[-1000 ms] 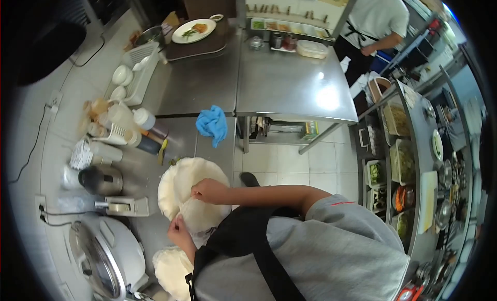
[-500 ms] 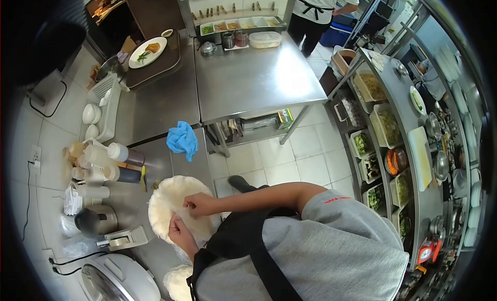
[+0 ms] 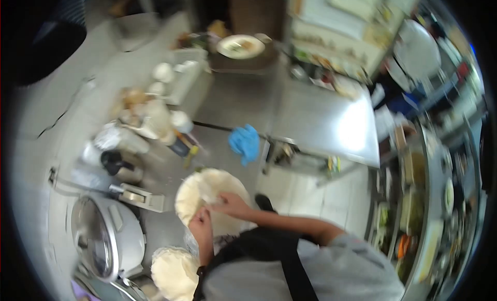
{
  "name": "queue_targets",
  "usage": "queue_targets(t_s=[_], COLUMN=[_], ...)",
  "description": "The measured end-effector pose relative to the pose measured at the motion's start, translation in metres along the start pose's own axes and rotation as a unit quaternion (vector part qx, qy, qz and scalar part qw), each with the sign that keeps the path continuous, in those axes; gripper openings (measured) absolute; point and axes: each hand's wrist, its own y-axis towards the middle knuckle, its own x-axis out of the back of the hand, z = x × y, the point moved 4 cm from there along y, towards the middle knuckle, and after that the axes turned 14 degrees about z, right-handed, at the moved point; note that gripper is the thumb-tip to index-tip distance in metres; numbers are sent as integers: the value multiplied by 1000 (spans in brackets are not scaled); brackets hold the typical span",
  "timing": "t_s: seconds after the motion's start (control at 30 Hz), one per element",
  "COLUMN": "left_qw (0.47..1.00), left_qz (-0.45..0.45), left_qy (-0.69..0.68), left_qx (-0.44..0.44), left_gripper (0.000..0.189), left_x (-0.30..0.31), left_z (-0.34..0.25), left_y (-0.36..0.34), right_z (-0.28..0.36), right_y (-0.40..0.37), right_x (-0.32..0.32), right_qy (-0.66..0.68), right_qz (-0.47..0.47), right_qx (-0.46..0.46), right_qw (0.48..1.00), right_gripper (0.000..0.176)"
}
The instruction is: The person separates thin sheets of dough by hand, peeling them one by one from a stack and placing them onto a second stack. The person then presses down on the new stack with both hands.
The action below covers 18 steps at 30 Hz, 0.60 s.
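Note:
A round, pale cream stack of thin sheets with a ruffled edge [image 3: 189,195] lies on the steel counter in front of me. Over it, my right hand [image 3: 233,204] is closed in a pinch, with a thin whitish sheet [image 3: 209,191] showing at its fingertips. My left hand [image 3: 201,226] is just below and to the left, its fingers also pinched at the stack. Motion blur hides what exactly the left fingertips grip. A second pale round stack [image 3: 173,274], with clear plastic around it, sits nearer to me on the left.
A crumpled blue cloth [image 3: 244,144] lies beyond the stack. To the left are sauce bottles [image 3: 158,117], a tape dispenser [image 3: 139,197] and a rice cooker [image 3: 106,236]. Farther off is a plated dish [image 3: 240,46]; food-bin shelves [image 3: 411,223] stand at right.
My view has swung, so the counter things appear farther right and the picture is blurred. Both hands stay close together over the stack, still pinched. The second stack shows more fully.

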Motion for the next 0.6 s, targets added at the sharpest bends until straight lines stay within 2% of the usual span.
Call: queue_targets(t_s=[0.07, 0.17, 0.23, 0.27, 0.33, 0.4, 0.5, 0.53, 0.6], left_qw=[999, 995, 996, 996, 997, 999, 980, 989, 998], left_qz=[-38, -60, -44, -32, -39, -27, -119, -92, -38], left_qy=[30, -64, -75, -83, -63, -17, 37, 18, -20], left_qx=[4, -56, -1, 28, 29, 17, -159, -118, -34], left_gripper=[20, 21, 20, 20, 21, 22, 25, 30, 41], left_x=[-3, -6, 0, 0, 4, 10, 5, 4, 2], left_z=[-7, 4, 4, 3, -2, 0, -11, -8, 1], left_y=[-6, -8, -13, -17, -23, -26, -18, -12, -5], right_z=[13, 13, 3, -3, -1, 11, 23, 23, 25], right_y=[3, 10, 16, 19, 24, 21, 21, 22, 25], right_x=[4, 12, 17, 18, 18, 16, 10, 6, -2], right_qy=[-97, -54, -7, -5, 0, -18, -43, -50, -13], right_qz=[-15, -89, -133, -128, -122, -55, 29, 54, 20], right_qx=[32, 108, 132, 132, 128, 152, 181, 190, 237], right_qw=[995, 989, 982, 983, 984, 987, 982, 979, 971], right_gripper=[49, 38, 33, 31, 29, 28, 28, 28, 26])
